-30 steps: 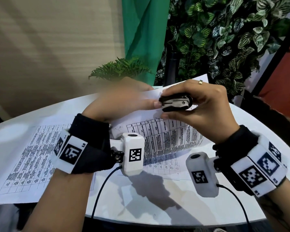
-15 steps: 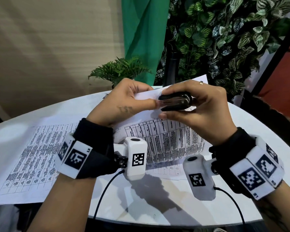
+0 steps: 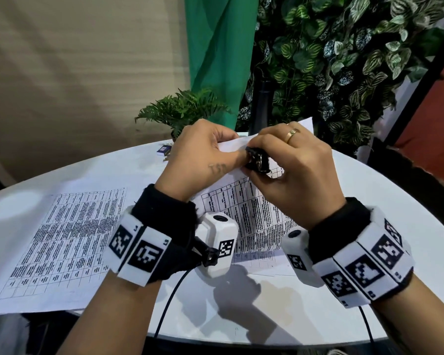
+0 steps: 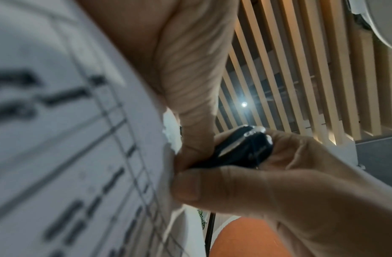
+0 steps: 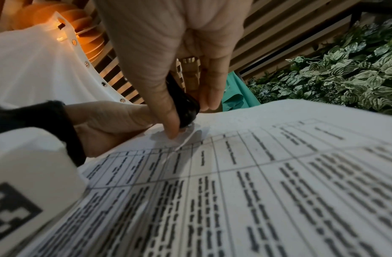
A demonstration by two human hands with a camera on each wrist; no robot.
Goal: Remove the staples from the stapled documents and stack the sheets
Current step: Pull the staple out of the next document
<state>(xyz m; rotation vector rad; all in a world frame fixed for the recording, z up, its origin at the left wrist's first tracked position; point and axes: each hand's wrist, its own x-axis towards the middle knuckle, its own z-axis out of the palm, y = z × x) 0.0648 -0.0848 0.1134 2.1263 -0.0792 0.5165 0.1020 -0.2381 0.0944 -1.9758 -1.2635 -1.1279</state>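
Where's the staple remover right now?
In the head view, the staple remover is pinched in the right hand at the top corner of the raised document, beside the left hand.

black staple remover [image 3: 257, 162], white table [image 3: 344, 190]

stapled document [image 3: 254, 213] lifted off table – black staple remover [image 3: 258, 160] at its corner

Head view looks down; wrist views close, sharing the document [image 3: 254, 213].
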